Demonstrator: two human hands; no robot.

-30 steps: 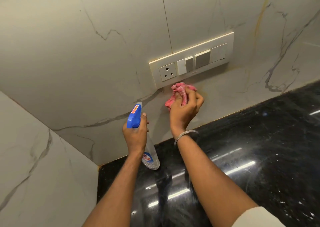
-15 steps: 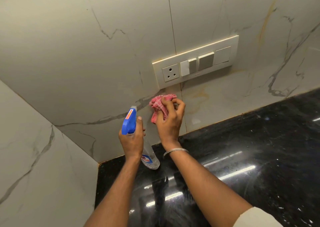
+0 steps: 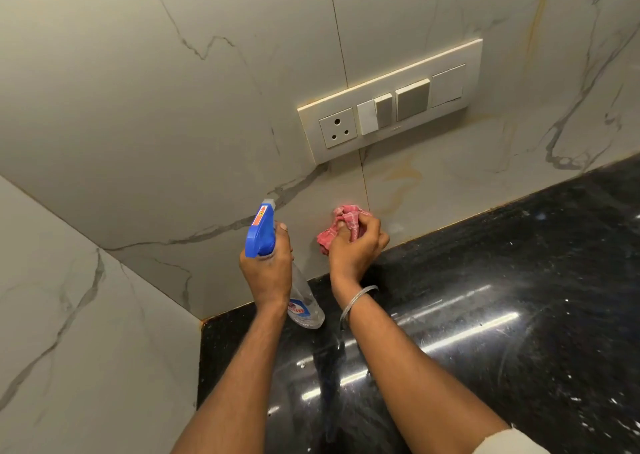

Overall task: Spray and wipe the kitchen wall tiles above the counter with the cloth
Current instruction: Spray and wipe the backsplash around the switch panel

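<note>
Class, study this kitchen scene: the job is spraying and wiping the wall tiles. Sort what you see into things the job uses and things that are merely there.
In use:
spray bottle, gripped by the left hand
pink cloth, bunched in the right hand against the wall tiles

Merely there:
switch and socket plate
black counter
bangle on the right wrist

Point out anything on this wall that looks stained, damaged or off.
A yellowish-brown streak runs down the wall tile just below the switch plate, right of the grout line, above where the right hand presses the pink cloth. It may be a stain or marble veining. Nothing else stands out.
</note>
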